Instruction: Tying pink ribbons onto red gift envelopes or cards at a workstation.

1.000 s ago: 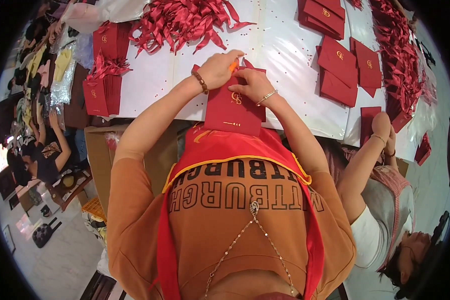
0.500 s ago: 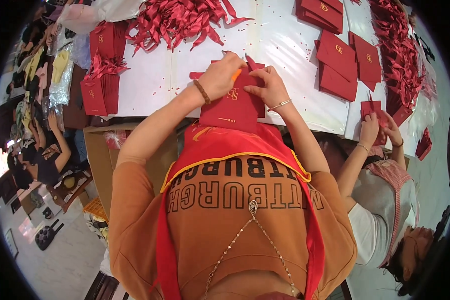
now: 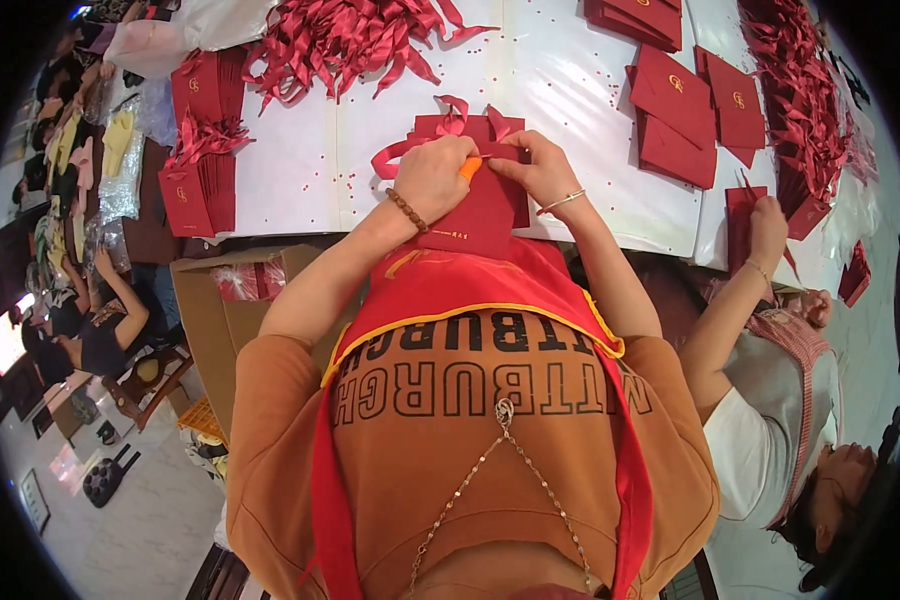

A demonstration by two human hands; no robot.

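**Red packet lies near to far at the tabletop's edge, under 2 hands**

The tabletop (image 3: pixel 295 185) is white and glossy, scattered with tiny red specks. Toward its far side sits a tangled pile of red ribbons (image 3: pixel 345 45); 2 groups of red packets stand at left (image 3: pixel 198 195), with ribbons lying between them. More packets (image 3: pixel 675 110) lie in loose overlapping piles at right, and a long heap of ribbons (image 3: pixel 800 95) lies farther right. An open cardboard box (image 3: pixel 202 310) sits below the near edge at left. The room has a pale floor (image 3: pixel 145 530), with other people at far left. At right, a co-worker's hand (image 3: pixel 770 232) is at another red packet (image 3: pixel 740 225).

The worked red packet (image 3: pixel 475 212) is at the middle of the near edge, just in front of the person's red apron (image 3: pixel 470 300). Its long axis runs near to far; small gold print marks the near end, while red ribbon (image 3: pixel 453 115) rises past the far end and loops out at left.

The left hand (image 3: pixel 435 180) lies over the packet, its grip curled nearly closed, with an orange piece (image 3: pixel 469 168) at the thumb side; whether that is held or worn I cannot tell. The right hand (image 3: pixel 540 172) has thumb and forefinger close together over the packet; I cannot tell if they pinch ribbon.
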